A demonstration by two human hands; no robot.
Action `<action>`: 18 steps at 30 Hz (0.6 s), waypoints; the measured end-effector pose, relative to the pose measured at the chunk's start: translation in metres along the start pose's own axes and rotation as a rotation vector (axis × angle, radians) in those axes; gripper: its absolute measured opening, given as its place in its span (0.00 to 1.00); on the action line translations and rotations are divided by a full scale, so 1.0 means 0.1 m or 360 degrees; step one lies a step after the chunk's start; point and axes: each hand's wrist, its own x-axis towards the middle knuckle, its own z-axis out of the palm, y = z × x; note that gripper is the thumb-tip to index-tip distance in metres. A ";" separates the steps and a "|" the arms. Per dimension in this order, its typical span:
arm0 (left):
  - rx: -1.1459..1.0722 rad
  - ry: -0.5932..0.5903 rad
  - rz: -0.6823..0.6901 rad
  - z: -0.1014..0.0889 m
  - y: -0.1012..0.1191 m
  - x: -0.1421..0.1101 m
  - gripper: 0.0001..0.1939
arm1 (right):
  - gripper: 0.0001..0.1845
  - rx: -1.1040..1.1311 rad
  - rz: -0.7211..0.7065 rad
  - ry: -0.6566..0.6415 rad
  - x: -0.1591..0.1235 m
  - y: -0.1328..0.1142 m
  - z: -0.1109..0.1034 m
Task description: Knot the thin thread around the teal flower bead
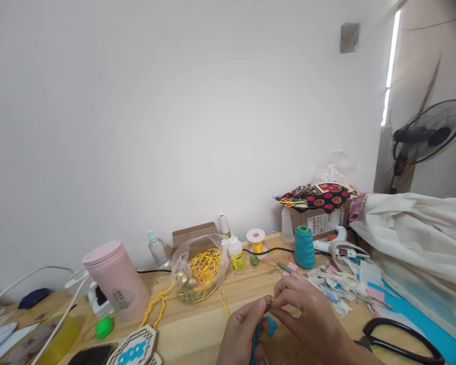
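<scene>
My left hand (243, 329) is low at the bottom middle, fingers curled round a blue tool handle (264, 327), likely pliers. My right hand (307, 309) comes in from the right, its fingertips pinched on a small ring-like piece (269, 300) held between both hands just above the wooden table (197, 329). The piece is too small to name with certainty.
A clear bag of yellow wire and gold beads (201, 271), a pink canister (116, 279), a glue bottle (236, 253), a teal thread cone (304, 247), a gold wire spool (256, 241), black scissors (401, 339), paper scraps (342, 289), a cardboard box (319, 215), white cloth (421, 233) and a fan (427, 132).
</scene>
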 end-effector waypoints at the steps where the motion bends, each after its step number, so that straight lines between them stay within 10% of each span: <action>1: 0.0001 -0.0006 0.0005 0.01 0.00 0.00 0.20 | 0.07 0.0022 0.0019 0.0019 0.00 0.00 0.00; 18: 0.0101 0.0039 0.0143 0.02 0.03 -0.03 0.21 | 0.06 0.0057 0.0052 0.0097 -0.01 0.00 0.03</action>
